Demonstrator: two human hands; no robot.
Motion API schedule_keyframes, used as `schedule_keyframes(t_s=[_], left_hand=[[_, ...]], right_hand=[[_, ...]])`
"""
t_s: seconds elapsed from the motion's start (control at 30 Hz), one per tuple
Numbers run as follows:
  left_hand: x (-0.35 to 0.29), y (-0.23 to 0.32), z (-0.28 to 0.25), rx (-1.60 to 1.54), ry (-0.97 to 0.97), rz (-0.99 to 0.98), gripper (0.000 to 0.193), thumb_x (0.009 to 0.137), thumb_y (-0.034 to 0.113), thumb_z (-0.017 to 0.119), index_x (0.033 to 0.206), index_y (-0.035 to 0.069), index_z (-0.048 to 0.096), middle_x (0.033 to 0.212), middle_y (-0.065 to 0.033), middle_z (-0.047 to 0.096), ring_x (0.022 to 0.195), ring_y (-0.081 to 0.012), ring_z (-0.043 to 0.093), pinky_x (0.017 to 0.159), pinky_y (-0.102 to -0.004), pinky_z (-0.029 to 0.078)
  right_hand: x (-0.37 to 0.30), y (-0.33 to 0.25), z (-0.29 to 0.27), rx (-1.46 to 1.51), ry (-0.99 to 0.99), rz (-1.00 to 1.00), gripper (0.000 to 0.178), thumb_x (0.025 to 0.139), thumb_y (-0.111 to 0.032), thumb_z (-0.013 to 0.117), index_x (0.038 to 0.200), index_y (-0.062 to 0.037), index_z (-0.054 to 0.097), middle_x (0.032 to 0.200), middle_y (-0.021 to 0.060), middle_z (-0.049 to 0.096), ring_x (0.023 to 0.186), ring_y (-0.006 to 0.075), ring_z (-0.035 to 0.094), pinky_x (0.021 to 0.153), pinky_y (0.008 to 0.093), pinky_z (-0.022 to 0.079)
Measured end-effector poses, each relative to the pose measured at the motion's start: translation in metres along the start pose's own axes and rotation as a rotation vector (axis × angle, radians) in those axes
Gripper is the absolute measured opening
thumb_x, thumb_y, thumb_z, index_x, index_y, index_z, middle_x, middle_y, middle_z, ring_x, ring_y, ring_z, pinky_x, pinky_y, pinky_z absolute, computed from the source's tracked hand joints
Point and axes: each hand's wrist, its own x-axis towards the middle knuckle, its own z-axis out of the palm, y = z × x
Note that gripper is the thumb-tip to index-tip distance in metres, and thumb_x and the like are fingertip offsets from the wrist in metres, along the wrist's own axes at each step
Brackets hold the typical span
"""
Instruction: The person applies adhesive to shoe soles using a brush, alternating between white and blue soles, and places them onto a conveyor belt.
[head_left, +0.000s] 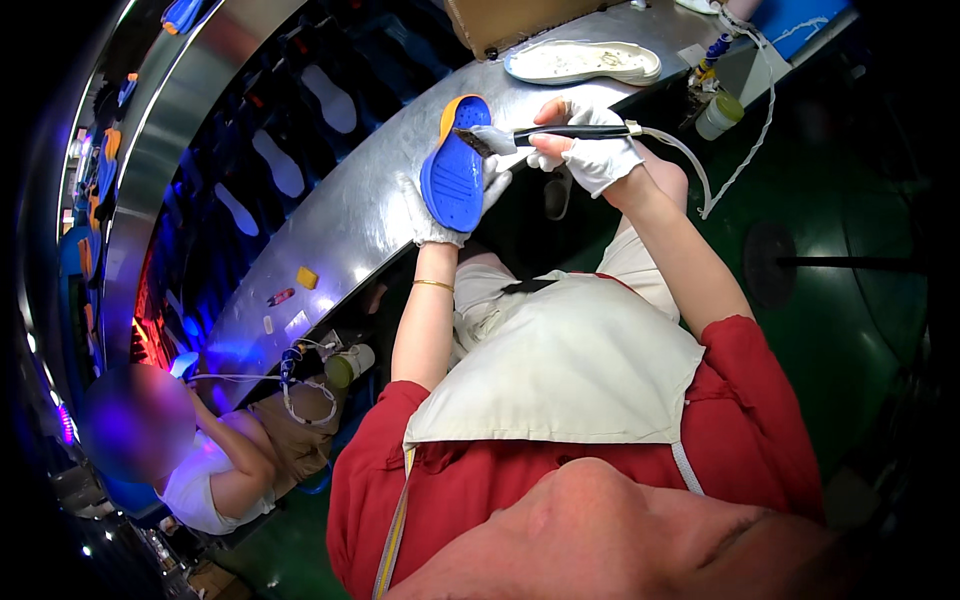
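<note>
A blue shoe sole (455, 187) with an orange edge at its toe end lies across my gloved left hand (428, 222). My fingers and thumb wrap round its sides, and its ridged face is turned up. In my right hand (598, 160), gloved with bare fingertips, is a glue brush (560, 132) with a black handle and a thin white tube (680, 145) at its rear end. The brush's dark bristles touch the sole near its middle. Wet-looking shine shows on the blue surface beside them.
A white shoe sole (583, 62) lies on the metal bench (350, 200) near a cardboard box (520, 22). A green-capped jar (718, 117) stands at right. Several soles pass on the dark conveyor (275, 165). A co-worker (215, 470) sits at left; a yellow block (307, 277) rests on the bench.
</note>
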Motion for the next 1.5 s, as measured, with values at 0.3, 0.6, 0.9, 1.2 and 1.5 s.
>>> schedule_keyframes(t_s=[0.3, 0.6, 0.9, 1.2, 1.5], left_hand=[[0.01, 0.034, -0.011, -1.538, -0.018, -0.473, 0.046, 0.084, 0.038, 0.056, 0.118, 0.007, 0.048, 0.105, -0.0069, 0.058, 0.095, -0.0201, 0.056, 0.083, -0.0328, 0.049], [-0.002, 0.098, -0.074, -2.279, 0.075, -0.421, 0.076, 0.083, 0.064, 0.042, 0.136, 0.009, 0.033, 0.127, -0.0136, 0.049, 0.111, -0.0275, 0.051, 0.096, -0.0406, 0.043], [-0.008, 0.075, -0.061, -2.429, 0.237, -0.341, 0.062, 0.087, 0.055, 0.047, 0.129, 0.009, 0.04, 0.125, -0.0129, 0.049, 0.109, -0.0263, 0.052, 0.094, -0.0409, 0.045], [-0.002, 0.066, -0.068, -2.358, 0.23, -0.29, 0.065, 0.088, 0.057, 0.041, 0.13, 0.008, 0.041, 0.123, -0.0139, 0.051, 0.108, -0.0267, 0.052, 0.096, -0.0397, 0.041], [0.006, 0.062, -0.085, -2.197, 0.372, -0.376, 0.065, 0.088, 0.06, 0.038, 0.127, 0.009, 0.044, 0.119, -0.0119, 0.056, 0.103, -0.0271, 0.056, 0.092, -0.0414, 0.044]], right_hand=[[-0.011, 0.014, -0.01, 0.073, 0.127, -0.012, 0.019, 0.076, -0.009, 0.069, 0.088, -0.0015, 0.057, 0.074, 0.0033, 0.06, 0.063, 0.0084, 0.055, 0.061, 0.0214, 0.046], [0.018, 0.014, 0.01, -0.151, 0.17, -0.254, 0.022, 0.078, -0.01, 0.069, 0.093, -0.0037, 0.053, 0.079, 0.005, 0.06, 0.067, 0.0099, 0.058, 0.063, 0.0224, 0.048], [-0.005, 0.0, 0.03, 0.156, -0.116, -0.036, 0.022, 0.079, -0.012, 0.065, 0.093, -0.0025, 0.052, 0.076, 0.0065, 0.06, 0.066, 0.0116, 0.061, 0.062, 0.0234, 0.05], [-0.021, -0.001, 0.044, -0.251, -0.144, -0.35, 0.01, 0.075, -0.001, 0.064, 0.082, -0.0046, 0.058, 0.074, 0.0052, 0.059, 0.063, 0.0119, 0.058, 0.057, 0.0237, 0.047], [-0.029, -0.011, 0.044, -0.364, -0.274, -0.221, 0.014, 0.07, -0.003, 0.068, 0.083, -0.005, 0.061, 0.073, 0.0055, 0.061, 0.068, 0.0156, 0.059, 0.064, 0.0267, 0.048]])
